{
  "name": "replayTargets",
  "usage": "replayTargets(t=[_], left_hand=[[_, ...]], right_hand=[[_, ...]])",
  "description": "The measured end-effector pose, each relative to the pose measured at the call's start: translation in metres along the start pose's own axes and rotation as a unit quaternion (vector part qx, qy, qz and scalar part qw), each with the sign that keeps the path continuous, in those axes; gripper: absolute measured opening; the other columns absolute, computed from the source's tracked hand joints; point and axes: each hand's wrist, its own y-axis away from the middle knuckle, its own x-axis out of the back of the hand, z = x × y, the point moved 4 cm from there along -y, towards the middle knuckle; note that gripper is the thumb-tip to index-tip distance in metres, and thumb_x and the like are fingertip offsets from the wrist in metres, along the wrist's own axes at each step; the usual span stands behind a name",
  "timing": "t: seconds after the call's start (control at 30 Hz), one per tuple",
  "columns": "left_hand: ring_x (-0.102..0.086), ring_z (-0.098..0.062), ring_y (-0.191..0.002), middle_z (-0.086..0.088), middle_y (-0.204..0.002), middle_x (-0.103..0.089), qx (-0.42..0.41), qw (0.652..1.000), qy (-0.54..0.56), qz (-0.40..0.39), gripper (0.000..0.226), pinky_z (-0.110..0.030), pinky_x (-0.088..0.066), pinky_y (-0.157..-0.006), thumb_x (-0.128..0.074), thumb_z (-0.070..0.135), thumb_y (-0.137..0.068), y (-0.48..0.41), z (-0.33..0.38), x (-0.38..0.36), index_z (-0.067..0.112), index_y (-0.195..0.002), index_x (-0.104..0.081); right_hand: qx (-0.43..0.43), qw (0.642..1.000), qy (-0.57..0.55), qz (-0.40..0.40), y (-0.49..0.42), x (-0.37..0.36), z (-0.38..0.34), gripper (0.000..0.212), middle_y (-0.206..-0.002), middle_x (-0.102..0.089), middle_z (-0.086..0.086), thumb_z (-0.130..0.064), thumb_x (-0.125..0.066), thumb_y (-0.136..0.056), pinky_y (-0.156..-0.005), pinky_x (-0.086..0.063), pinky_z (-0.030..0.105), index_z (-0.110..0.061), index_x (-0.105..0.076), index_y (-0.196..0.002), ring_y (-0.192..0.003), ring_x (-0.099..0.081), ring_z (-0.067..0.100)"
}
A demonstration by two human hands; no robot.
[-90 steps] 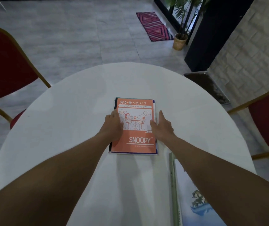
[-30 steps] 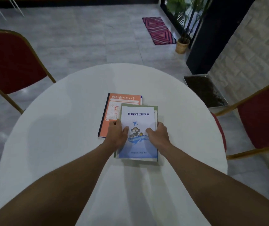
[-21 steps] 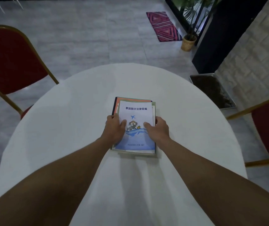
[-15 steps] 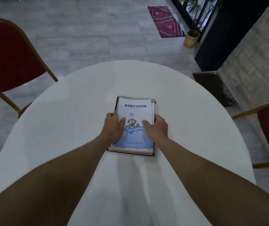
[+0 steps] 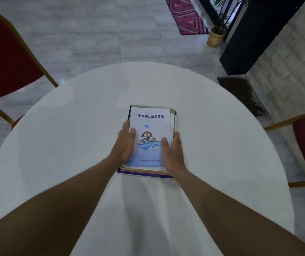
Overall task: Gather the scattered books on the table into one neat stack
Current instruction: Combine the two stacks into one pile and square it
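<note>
Round table with white cloth (image 5: 70,145) | white-and-blue paper booklet with plane drawing (image 5: 150,124) now lies square over orange book (image 5: 144,173), which stuck out beyond the left hand one second ago | left hand (image 5: 125,145) and right hand (image 5: 173,151) flat, fingers straight, pressing both sides of the stack between them | stack seems almost neat, near edges not flush.

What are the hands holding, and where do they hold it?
The book stack, pressed between both hands: left hand flat against its left edge, right hand against its right edge, thumbs resting on the top cover.
</note>
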Motion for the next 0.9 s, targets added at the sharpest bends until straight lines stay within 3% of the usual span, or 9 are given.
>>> replayTargets(t=[0.1, 0.17, 0.3, 0.47, 0.6, 0.73, 0.9], left_hand=[[-0.038, -0.020, -0.141, 0.004, -0.156, -0.033, -0.011, 0.999, 0.030, -0.011, 0.047, -0.049, -0.029, -0.117, -0.019, 0.038, -0.106, 0.002, 0.002, 0.000, 0.032, -0.153, -0.017], [-0.026, -0.019, -0.148, 0.003, -0.162, -0.023, 0.000, 1.000, 0.024, -0.011, 0.051, -0.047, -0.022, -0.121, -0.020, 0.034, -0.107, 0.001, -0.003, -0.001, 0.027, -0.156, -0.010], [-0.021, -0.014, -0.150, 0.008, -0.163, -0.018, 0.014, 1.000, 0.008, 0.000, 0.052, -0.045, -0.017, -0.122, -0.023, 0.032, -0.107, 0.002, -0.008, -0.003, 0.029, -0.157, -0.008], [-0.021, -0.014, -0.149, 0.008, -0.163, -0.019, 0.021, 0.999, 0.015, 0.033, 0.053, -0.044, -0.018, -0.122, -0.023, 0.034, -0.106, 0.010, -0.009, -0.010, 0.028, -0.157, -0.011], [-0.033, -0.016, -0.143, 0.006, -0.158, -0.030, -0.002, 0.998, 0.037, 0.053, 0.048, -0.045, -0.026, -0.119, -0.023, 0.032, -0.106, 0.023, -0.003, -0.020, 0.025, -0.153, -0.019], [-0.025, -0.016, -0.148, 0.003, -0.162, -0.022, -0.020, 0.999, 0.017, 0.040, 0.053, -0.046, -0.025, -0.120, -0.023, 0.036, -0.106, 0.026, -0.002, -0.021, 0.025, -0.156, -0.010], [-0.018, -0.016, -0.150, 0.004, -0.163, -0.016, -0.037, 0.998, -0.023, 0.037, 0.054, -0.048, -0.022, -0.120, -0.024, 0.035, -0.106, 0.025, 0.001, -0.018, 0.026, -0.157, -0.007]], right_hand=[[-0.002, 0.999, -0.029, -0.019, 0.004, -0.001, 0.004, 0.059, -0.159, -0.029, 0.005, -0.038, -0.034, -0.105, -0.121, -0.020, 0.033, -0.014, -0.018, -0.156, -0.147, -0.028, 0.023], [-0.015, 0.999, -0.040, -0.031, 0.005, 0.000, 0.007, 0.062, -0.166, -0.018, -0.003, -0.039, -0.030, -0.106, -0.124, -0.018, 0.039, -0.020, -0.007, -0.160, -0.152, -0.020, 0.017], [-0.036, 0.997, -0.056, -0.033, 0.003, 0.000, 0.010, 0.060, -0.166, -0.022, -0.004, -0.040, -0.028, -0.106, -0.121, -0.024, 0.042, -0.025, -0.007, -0.161, -0.150, -0.026, 0.019], [-0.037, 0.997, -0.052, -0.038, 0.003, 0.006, 0.013, 0.059, -0.163, -0.031, -0.003, -0.040, -0.030, -0.106, -0.119, -0.028, 0.035, -0.026, -0.012, -0.161, -0.146, -0.035, 0.020], [-0.031, 0.997, -0.061, -0.042, 0.004, 0.018, 0.016, 0.059, -0.160, -0.036, -0.006, -0.040, -0.034, -0.105, -0.112, -0.031, 0.028, -0.028, -0.017, -0.160, -0.143, -0.040, 0.017], [0.001, 0.998, -0.027, -0.060, 0.009, 0.018, 0.011, 0.060, -0.161, -0.034, -0.010, -0.042, -0.029, -0.105, -0.112, -0.037, 0.034, -0.040, -0.002, -0.158, -0.138, -0.046, 0.018], [0.026, 0.997, -0.025, -0.063, 0.011, 0.018, 0.009, 0.056, -0.163, -0.026, -0.017, -0.039, -0.027, -0.105, -0.118, -0.033, 0.038, -0.048, -0.005, -0.156, -0.145, -0.036, 0.012]])
